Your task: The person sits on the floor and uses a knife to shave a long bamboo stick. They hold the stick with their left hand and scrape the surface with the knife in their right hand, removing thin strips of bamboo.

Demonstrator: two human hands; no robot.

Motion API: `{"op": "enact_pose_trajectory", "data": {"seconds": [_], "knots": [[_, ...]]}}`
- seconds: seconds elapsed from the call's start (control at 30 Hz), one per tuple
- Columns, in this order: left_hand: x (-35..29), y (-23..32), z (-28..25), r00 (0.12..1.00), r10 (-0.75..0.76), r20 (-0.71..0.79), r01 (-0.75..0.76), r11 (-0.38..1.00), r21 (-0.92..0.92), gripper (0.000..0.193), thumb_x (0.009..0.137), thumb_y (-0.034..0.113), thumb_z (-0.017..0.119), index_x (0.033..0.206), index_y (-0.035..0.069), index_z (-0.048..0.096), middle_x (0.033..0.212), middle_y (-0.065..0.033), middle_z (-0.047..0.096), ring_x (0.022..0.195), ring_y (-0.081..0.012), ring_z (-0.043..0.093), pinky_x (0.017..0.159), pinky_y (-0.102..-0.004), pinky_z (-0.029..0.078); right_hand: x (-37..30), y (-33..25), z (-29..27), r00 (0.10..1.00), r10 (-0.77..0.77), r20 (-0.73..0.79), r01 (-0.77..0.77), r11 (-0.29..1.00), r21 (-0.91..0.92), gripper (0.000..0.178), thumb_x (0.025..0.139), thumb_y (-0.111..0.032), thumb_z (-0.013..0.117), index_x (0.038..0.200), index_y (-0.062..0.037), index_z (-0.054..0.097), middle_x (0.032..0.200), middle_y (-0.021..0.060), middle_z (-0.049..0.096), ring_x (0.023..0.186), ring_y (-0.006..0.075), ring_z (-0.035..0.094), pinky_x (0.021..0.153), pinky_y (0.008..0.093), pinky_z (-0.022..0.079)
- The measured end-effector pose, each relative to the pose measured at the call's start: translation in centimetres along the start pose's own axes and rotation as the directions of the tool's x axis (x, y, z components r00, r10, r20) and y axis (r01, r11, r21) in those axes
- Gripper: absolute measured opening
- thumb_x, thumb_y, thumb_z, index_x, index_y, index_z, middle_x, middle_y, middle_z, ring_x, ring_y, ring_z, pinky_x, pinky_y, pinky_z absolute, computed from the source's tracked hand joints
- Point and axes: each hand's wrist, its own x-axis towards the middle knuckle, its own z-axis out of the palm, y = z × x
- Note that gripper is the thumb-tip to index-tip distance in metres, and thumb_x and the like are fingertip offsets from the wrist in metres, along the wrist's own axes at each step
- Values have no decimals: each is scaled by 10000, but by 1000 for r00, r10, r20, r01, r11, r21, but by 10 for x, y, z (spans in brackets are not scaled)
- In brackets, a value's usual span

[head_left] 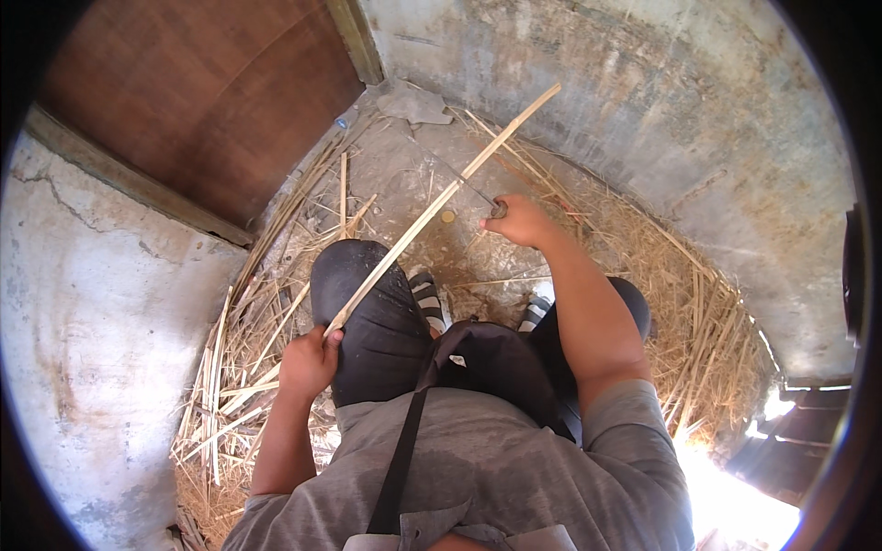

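My left hand [310,364] is closed around the lower end of a long, pale bamboo strip [411,232]. From there the strip slants up and to the right, passing over my left knee [360,294]. My right hand [516,221] grips the dark handle of a knife [477,192]. Its thin blade points away to the upper left and crosses the strip around the middle of its length. Whether the blade touches the strip there I cannot tell. The blade's far end is hard to make out against the floor.
Split strips [230,386] lie heaped along the left, and fine shavings [680,321] pile up at the right. Weathered walls [634,101] and a brown wooden door [202,101] enclose the corner. A flat grey slab [415,103] lies at the back. My sandalled feet [428,298] rest on the floor.
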Motion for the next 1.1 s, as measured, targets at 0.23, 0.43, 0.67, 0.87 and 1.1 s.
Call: {"op": "enact_pose_trajectory", "data": {"seconds": [0.23,0.43,0.67,0.87,1.1], "knots": [[1,1,-4,1000,-4,27,4,1000,1,410,1014,396,587,913,1,634,724,-281,647,735,-490,654,655,-557,500,-8,-32,30,957,-243,157,261,959,-109,602,825,-421,753,1263,-16,669,1206,245,683,1138,413,644,990,455,512],[0,-2,-2,1000,14,-5,-14,1000,16,398,1010,383,593,900,3,634,726,-281,648,731,-490,652,647,-555,498,-9,-36,21,955,-269,126,281,956,-89,602,821,-422,754,1277,-38,670,1190,234,692,1116,411,656,977,451,519],[0,3,-4,1000,-12,3,12,1000,14,406,1005,390,602,888,2,625,720,-279,646,726,-490,651,645,-551,500,-2,4,-3,990,17,-141,-14,1000,22,678,829,-443,746,1294,39,637,1251,242,673,1174,411,635,1034,434,488],[0,2,-6,1000,-13,11,13,1000,15,396,1001,385,607,906,1,634,723,-277,648,732,-494,651,652,-558,501,-13,-46,30,941,-236,241,275,951,-141,529,856,-409,728,1247,-54,682,1195,227,692,1136,394,650,981,468,509],[0,1,-1,1000,-6,-7,6,1000,19,380,1000,369,610,895,4,631,728,-285,647,731,-492,651,658,-560,501,-7,-28,14,985,-144,99,150,987,-54,576,859,-438,730,1268,-37,668,1216,234,682,1147,394,647,983,468,509]]}}
